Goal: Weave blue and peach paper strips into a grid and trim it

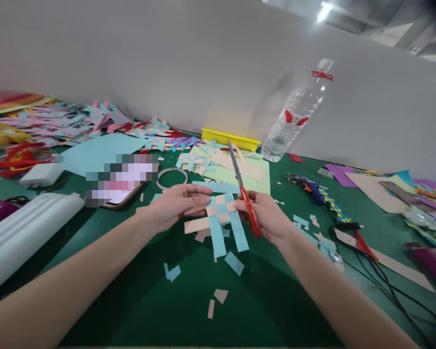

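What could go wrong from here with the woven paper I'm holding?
Your right hand holds the red-handled metal scissors close beside the woven blue-and-peach paper piece, so a shift might nick or crease it. Its long blue paper strips stick out past the weave and could bend or slip loose. A small blue paper scrap nearby might get mixed in.

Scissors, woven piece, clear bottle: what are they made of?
Scissors: blades likely steel, being grey and thin; handles probably plastic, smooth solid red.
Woven piece: looks like matte paper or thin card, in flat, crisp-edged blue and peach strips; which one is unclear.
Clear bottle: probably thin glossy plastic; it's see-through with bright highlights.
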`<move>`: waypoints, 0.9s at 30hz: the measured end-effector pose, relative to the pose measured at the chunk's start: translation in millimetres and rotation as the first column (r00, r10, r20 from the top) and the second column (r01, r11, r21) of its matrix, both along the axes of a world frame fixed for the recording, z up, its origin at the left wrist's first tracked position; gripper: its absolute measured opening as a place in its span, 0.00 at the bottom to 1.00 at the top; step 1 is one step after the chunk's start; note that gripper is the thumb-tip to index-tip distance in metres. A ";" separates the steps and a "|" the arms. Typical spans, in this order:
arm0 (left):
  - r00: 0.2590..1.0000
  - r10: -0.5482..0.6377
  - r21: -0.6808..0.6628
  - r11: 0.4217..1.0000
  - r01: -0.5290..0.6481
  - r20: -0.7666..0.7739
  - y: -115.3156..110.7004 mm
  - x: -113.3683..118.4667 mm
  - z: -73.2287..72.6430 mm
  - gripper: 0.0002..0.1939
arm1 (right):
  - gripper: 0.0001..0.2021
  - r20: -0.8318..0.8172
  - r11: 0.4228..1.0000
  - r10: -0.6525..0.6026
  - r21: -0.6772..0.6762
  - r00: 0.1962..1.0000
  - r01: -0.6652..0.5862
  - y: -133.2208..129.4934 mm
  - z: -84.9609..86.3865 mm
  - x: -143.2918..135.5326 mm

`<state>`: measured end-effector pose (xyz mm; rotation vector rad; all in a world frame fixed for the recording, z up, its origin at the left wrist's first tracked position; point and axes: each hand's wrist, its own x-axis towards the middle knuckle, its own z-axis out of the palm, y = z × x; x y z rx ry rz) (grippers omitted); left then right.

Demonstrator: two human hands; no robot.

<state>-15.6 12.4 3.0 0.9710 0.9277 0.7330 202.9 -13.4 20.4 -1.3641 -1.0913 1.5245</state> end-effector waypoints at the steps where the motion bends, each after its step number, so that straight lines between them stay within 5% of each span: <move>1: 1.000 -0.004 -0.005 1.000 0.004 -0.002 -0.6 0.2 0.9 0.12 | 0.15 -0.014 1.000 0.000 -0.009 1.000 0.000 -0.2 -0.2 -1.0; 5: 1.000 0.027 -0.037 0.999 -0.027 0.009 -2.9 2.9 3.3 0.13 | 0.16 -0.071 0.999 0.003 -0.040 0.997 -0.006 -2.1 -2.5 -1.8; 13: 0.920 0.368 -0.240 0.912 -0.331 0.131 -5.9 19.1 4.2 0.16 | 0.18 -0.285 0.994 -0.112 -0.048 0.952 0.103 -8.4 -12.2 11.3; 15: 0.937 0.334 -0.182 0.932 -0.313 0.100 -8.8 22.6 1.2 0.09 | 0.18 -0.294 0.989 -0.145 -0.038 0.945 0.140 -9.8 -12.9 12.7; 20: 0.995 -0.006 -0.101 0.995 0.017 0.104 -20.4 25.3 -2.6 0.07 | 0.19 -0.298 0.972 -0.226 -0.006 0.928 0.235 -11.0 -15.7 10.0; 27: 0.981 -0.022 0.014 1.000 0.020 0.191 -29.0 27.2 1.4 0.07 | 0.16 -0.254 0.932 -0.251 0.198 0.934 0.304 -12.9 -18.9 7.2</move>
